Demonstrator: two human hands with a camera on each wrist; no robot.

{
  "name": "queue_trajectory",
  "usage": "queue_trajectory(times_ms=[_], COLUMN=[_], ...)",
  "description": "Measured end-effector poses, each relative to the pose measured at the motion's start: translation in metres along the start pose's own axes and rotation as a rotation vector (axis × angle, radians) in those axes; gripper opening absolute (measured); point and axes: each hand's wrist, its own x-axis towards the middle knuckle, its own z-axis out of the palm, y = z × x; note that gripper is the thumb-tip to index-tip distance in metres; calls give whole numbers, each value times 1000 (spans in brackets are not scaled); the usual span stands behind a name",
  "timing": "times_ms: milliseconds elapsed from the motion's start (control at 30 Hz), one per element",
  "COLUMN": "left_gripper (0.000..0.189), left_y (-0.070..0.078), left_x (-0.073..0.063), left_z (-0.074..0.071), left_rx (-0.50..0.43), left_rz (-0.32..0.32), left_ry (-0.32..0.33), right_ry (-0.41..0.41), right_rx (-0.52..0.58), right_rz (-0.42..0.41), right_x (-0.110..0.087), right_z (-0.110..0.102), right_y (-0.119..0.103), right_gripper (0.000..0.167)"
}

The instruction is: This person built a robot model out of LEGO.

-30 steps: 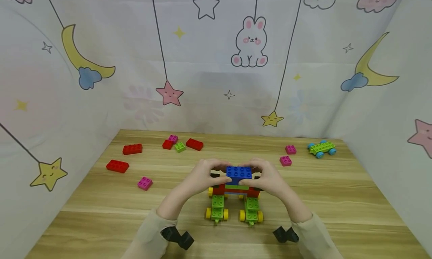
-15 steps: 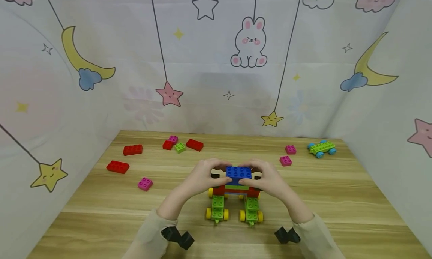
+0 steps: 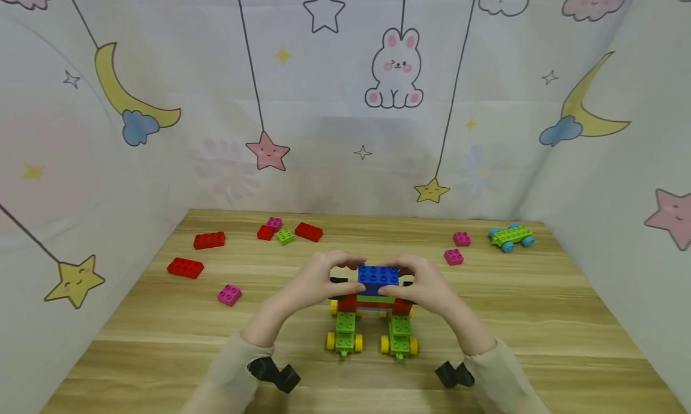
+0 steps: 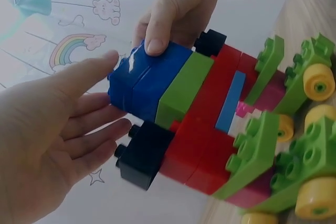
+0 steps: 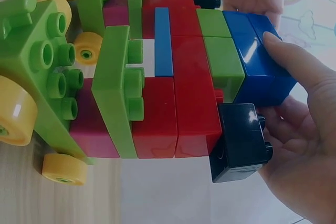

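Observation:
A toy-brick build stands on four yellow-wheeled green bases, with red bricks [image 5: 197, 87] across its middle and a green layer [image 4: 184, 82] above them. Blue bricks [image 3: 378, 276] in two layers top it, and a black brick [image 5: 239, 142] sits at each side. My left hand [image 3: 313, 282] holds the blue brick at its left end, thumb in front and fingers behind. From the other end my right hand [image 3: 429, 285] grips it, with the thumb [image 5: 294, 56] pressed on its face. Some of the fingertips are hidden by the bricks.
Red bricks [image 3: 185, 267], pink bricks [image 3: 229, 294] and a small green brick [image 3: 285, 236] lie at the left and back left. Pink bricks [image 3: 454, 257] and a green base with blue wheels [image 3: 511, 237] are at the back right. A printed cloth [image 3: 335, 114] encloses the table.
The head view has shifted slightly, so everything sits a little further left. Both hands keep the same hold on the blue brick, and the build stays in place.

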Motion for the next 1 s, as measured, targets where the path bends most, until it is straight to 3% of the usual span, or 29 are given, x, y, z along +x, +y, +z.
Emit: queue_trajectory(times_ms=[133, 300, 467, 867, 1000], left_gripper=[43, 37, 34, 42, 45], left_y=[-6, -18, -39, -83, -96], left_x=[-7, -19, -38, -97, -112], left_z=[-11, -29, -48, -95, -108], left_rx=[65, 162, 205, 321, 334], left_rz=[31, 22, -59, -286, -322], left_ry=[37, 152, 229, 290, 299], right_ry=[-4, -4, -1, 4, 6], right_rx=[16, 11, 13, 16, 11], right_rz=[4, 30, 40, 33, 33], right_x=[1, 1, 0, -1, -1], right_z=[1, 2, 1, 2, 2], right_y=[-1, -3, -2, -2, -3], right_gripper=[39, 39, 39, 38, 38])
